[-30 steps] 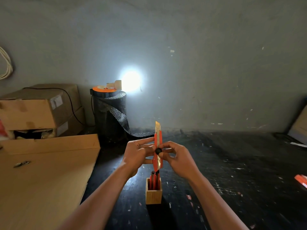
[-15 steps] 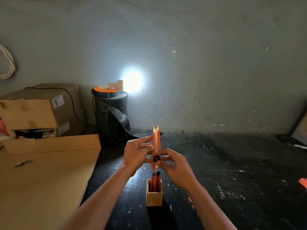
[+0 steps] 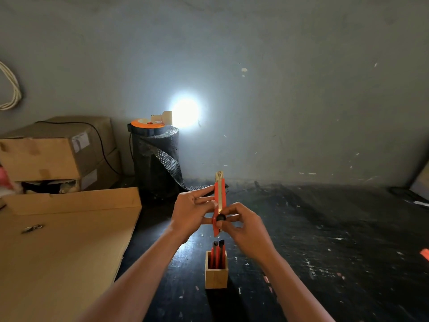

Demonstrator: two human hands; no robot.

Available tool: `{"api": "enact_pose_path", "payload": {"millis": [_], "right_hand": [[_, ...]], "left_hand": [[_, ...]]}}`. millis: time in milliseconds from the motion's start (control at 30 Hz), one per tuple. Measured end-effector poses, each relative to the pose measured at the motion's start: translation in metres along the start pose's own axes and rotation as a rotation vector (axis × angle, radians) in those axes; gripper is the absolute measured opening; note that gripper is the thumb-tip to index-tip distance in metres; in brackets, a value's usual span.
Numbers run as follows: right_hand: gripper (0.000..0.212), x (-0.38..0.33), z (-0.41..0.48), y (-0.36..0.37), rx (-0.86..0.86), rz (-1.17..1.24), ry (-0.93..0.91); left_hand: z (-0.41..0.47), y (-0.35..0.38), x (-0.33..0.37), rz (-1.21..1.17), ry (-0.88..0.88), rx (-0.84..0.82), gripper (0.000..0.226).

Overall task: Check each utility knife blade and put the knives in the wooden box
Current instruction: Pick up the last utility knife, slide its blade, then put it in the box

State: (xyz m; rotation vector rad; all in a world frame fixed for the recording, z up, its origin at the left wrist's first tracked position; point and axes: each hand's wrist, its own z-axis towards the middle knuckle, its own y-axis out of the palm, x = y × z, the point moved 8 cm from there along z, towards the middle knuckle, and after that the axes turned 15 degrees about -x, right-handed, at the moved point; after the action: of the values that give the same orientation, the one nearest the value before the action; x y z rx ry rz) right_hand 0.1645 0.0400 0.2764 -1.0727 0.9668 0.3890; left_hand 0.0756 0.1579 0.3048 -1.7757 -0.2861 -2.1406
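I hold an orange utility knife [image 3: 219,194] upright above the dark table, only a short tip of its blade showing at the top. My left hand [image 3: 191,211] grips the knife's body from the left. My right hand [image 3: 246,225] pinches the black slider knob low on the handle. Directly below stands a small wooden box [image 3: 216,276] with two orange knives [image 3: 217,253] standing in it, black ends up. Another orange knife [image 3: 425,254] lies at the table's far right edge, partly cut off.
A large flat cardboard sheet [image 3: 60,247] covers the table's left side, with stacked cardboard boxes [image 3: 55,154] behind it. A black roll of bubble wrap [image 3: 155,163] stands by the wall with a bright lamp [image 3: 185,112] on top.
The blade has slid back into the handle, from well extended to a short tip. My right hand moved down the handle with the slider knob.
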Motion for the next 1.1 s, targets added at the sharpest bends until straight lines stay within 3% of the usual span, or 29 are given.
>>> {"api": "enact_pose_path", "payload": {"millis": [333, 467, 800, 1100], "right_hand": [[0.015, -0.003, 0.005, 0.001, 0.004, -0.018, 0.0], [0.027, -0.01, 0.005, 0.002, -0.003, -0.009, -0.035], [0.032, 0.004, 0.006, 0.01, -0.019, -0.056, -0.041], [0.044, 0.024, 0.014, 0.0, 0.041, 0.134, 0.01]], "left_hand": [[0.004, -0.006, 0.004, 0.043, 0.027, 0.022, 0.046], [0.006, -0.009, 0.004, 0.037, 0.023, 0.034, 0.045], [0.005, -0.01, -0.01, 0.063, -0.011, 0.037, 0.049], [0.003, -0.004, -0.05, -0.074, -0.034, -0.016, 0.046]]}}
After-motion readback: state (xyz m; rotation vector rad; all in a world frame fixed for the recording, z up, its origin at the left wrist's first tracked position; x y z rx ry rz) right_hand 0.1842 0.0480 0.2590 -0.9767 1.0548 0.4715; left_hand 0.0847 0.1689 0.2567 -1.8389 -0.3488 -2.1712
